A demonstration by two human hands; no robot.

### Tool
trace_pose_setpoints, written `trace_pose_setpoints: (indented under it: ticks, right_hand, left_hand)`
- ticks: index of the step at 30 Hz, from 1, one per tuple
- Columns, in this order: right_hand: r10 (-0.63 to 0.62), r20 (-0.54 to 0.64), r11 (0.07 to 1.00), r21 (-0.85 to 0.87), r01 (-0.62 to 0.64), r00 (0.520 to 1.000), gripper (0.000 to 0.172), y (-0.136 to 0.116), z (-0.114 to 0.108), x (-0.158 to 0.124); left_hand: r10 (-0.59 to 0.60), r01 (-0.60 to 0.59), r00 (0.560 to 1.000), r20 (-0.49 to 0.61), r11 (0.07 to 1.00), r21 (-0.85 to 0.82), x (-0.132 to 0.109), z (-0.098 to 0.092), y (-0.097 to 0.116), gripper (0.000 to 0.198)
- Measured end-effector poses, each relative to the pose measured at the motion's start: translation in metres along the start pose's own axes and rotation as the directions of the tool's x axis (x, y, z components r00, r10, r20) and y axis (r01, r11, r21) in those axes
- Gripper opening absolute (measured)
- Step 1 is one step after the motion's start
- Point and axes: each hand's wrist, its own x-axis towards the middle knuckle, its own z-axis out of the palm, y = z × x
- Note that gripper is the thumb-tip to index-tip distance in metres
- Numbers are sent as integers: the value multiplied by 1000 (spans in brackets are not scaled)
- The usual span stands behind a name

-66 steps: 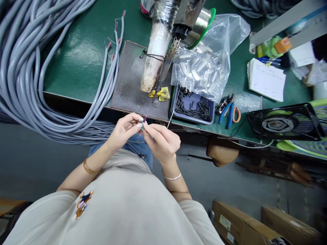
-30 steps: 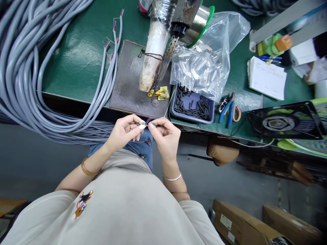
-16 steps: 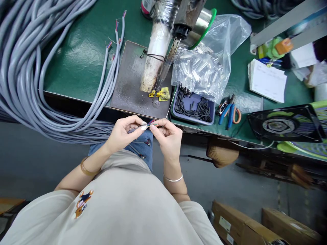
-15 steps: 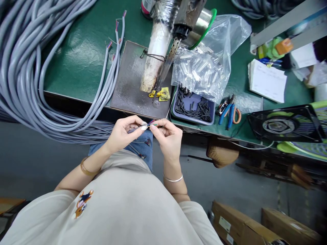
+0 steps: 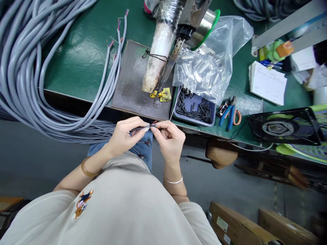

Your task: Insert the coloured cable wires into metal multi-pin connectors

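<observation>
Just off the front edge of the bench, my left hand (image 5: 129, 133) is closed in a pinch on the end of a grey cable (image 5: 138, 129). Thin coloured wires (image 5: 154, 124) come out of the cable end between my two hands. My right hand (image 5: 169, 135) pinches these wires with thumb and forefinger, its fingertips nearly meeting those of the left. Fingers hide part of the wires, so how many there are cannot be made out. More grey cables (image 5: 102, 89) lie to the left, their stripped ends on the bench.
Behind my hands, a dark board (image 5: 131, 76) lies under a soldering iron (image 5: 170, 66) and a yellow piece (image 5: 163, 95). A tray (image 5: 211, 119) of small black tubes, a plastic bag (image 5: 201, 64), a solder spool (image 5: 204, 29), pliers (image 5: 231, 115), a paper stack (image 5: 268, 81) and a fan (image 5: 283, 127) stand rightward.
Both hands stay close together at the cable end. My fingers have shifted slightly on the wires, and the right hand has turned a little. The view has moved slightly.
</observation>
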Motion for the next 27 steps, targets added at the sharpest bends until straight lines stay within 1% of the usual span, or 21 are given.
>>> trace_pose_setpoints:
  ticks: [3, 5, 7, 10, 11, 13, 16, 21, 27]
  right_hand:
    - [-17, 16, 1000, -15, 17, 1000, 7, 2, -2, 0]
    - [-10, 32, 1000, -30, 11, 999, 8, 2, -4, 0]
    - [17, 44, 999, -36, -16, 999, 10, 1, -4, 0]
    - [96, 42, 995, -4, -96, 995, 12, 0, -2, 0]
    - [123, 40, 992, 25, -124, 992, 13, -1, -1, 1]
    - [164, 29, 982, 93, -166, 986, 12, -2, 2, 1]
    - [190, 4, 973, 132, -189, 982, 13, -2, 4, 2]
    - [183, 9, 978, 97, -183, 983, 13, -1, 1, 1]
    - [239, 40, 961, 135, -243, 970, 14, -1, -3, 2]
  left_hand:
    - [64, -64, 998, 7, 995, 76, -1, 2, 0, 11]
    - [51, -52, 999, 6, 996, 78, -2, 4, 1, 10]
    - [-24, 24, 1000, -14, 1000, 14, -3, 7, 1, 8]
    - [-159, 154, 987, -25, 976, -154, -5, 10, 1, 5]
    - [-184, 176, 983, -23, 965, -195, -5, 11, 0, 6]
    - [-198, 188, 980, -20, 955, -229, -6, 12, 0, 6]
    - [-168, 159, 985, -29, 969, -189, -6, 11, -1, 7]
    - [-51, 49, 998, -27, 997, -57, -5, 9, 0, 9]
    - [14, -15, 1000, -21, 998, -59, -2, 6, 1, 11]
